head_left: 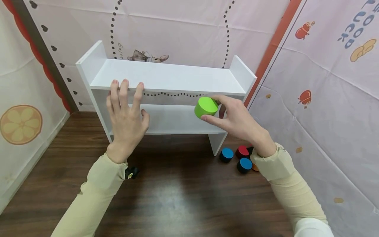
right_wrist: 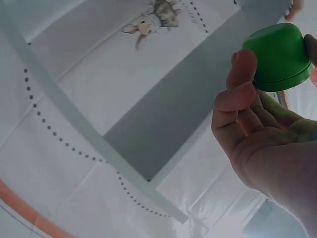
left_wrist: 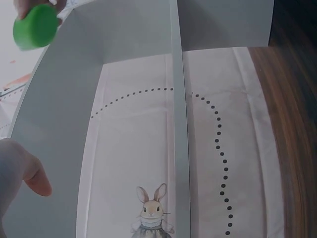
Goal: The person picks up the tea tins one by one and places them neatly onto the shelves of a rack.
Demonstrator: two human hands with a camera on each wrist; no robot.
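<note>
Your right hand (head_left: 237, 115) grips a green cylinder (head_left: 206, 107) between thumb and fingers, its flat round face up, its axis slightly tilted; it shows against the front edge of the top shelf (head_left: 165, 77), toward the right corner. Your left hand (head_left: 127, 121) spreads its fingers near that edge's left corner. On the floor (head_left: 177, 204), beside the shelf unit's right foot (head_left: 217, 143), stand two blue cylinders (head_left: 227, 153) and a red cylinder (head_left: 242, 151). The lower shelf (head_left: 177, 120) opens toward you beneath the top one.
</note>
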